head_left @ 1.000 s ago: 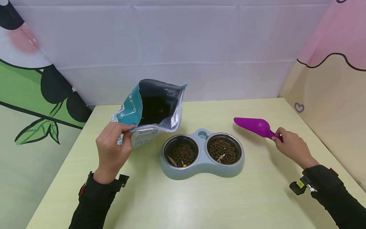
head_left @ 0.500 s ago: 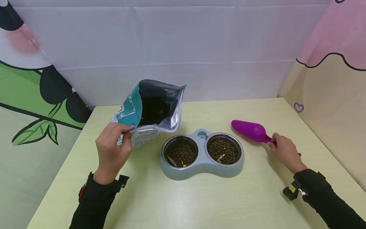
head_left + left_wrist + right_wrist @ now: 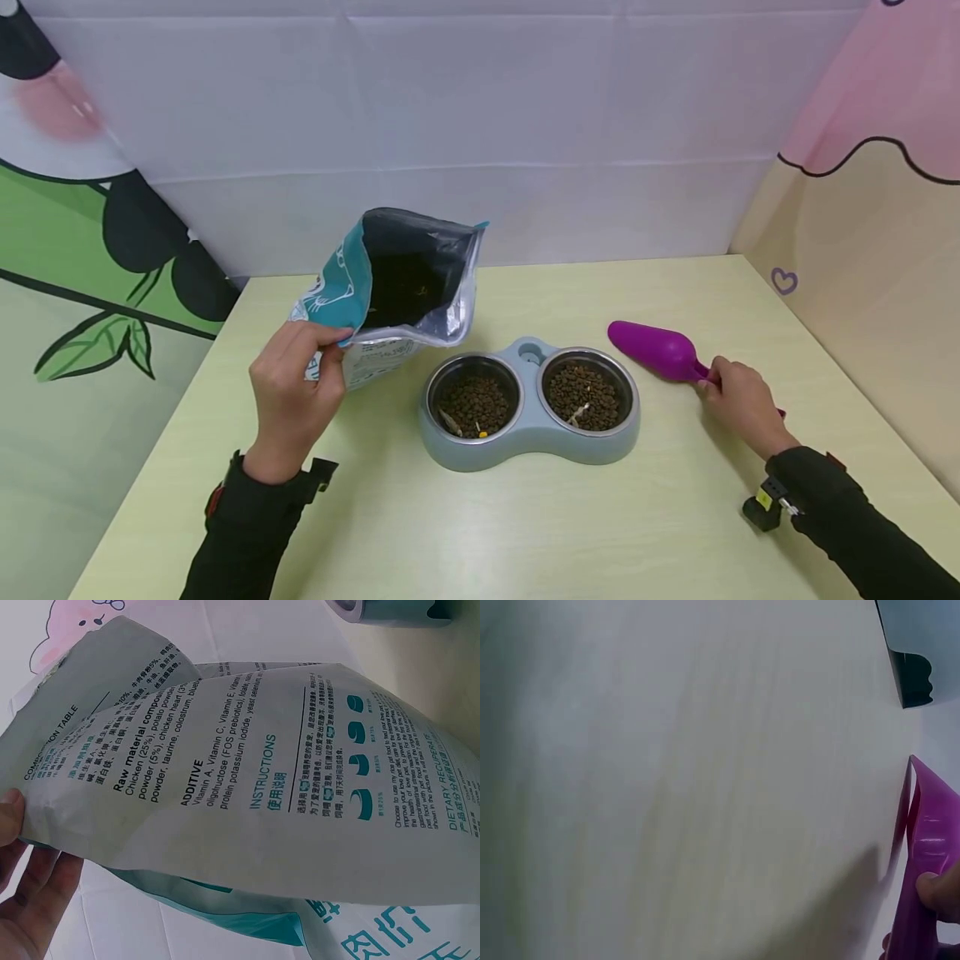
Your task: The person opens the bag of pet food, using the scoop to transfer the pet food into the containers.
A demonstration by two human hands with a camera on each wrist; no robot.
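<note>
My left hand [image 3: 300,392] pinches the near left edge of an open pet food bag [image 3: 345,287], teal and white outside with a silver lining. Its mouth tilts up toward me, and the inside is dark. In the left wrist view the bag's printed back [image 3: 247,765] fills most of the frame, fingers [image 3: 45,900] at its edge. On the right, my right hand [image 3: 742,404] grips the handle of a purple scoop [image 3: 660,350], which lies low over the table with its rounded back up. The right wrist view shows the scoop [image 3: 934,832] beside its shadow, with the thumb on it.
Between the hands stands a blue-grey double feeder [image 3: 528,450]. Its left bowl [image 3: 474,400] and right bowl [image 3: 585,396] both hold brown kibble with a few pale bits. The pale wooden table [image 3: 480,533] meets a white cloth backdrop [image 3: 487,150] behind.
My right hand has come down and slightly left with the scoop, bringing it close to the tabletop. The left hand and the bag stay practically where they were.
</note>
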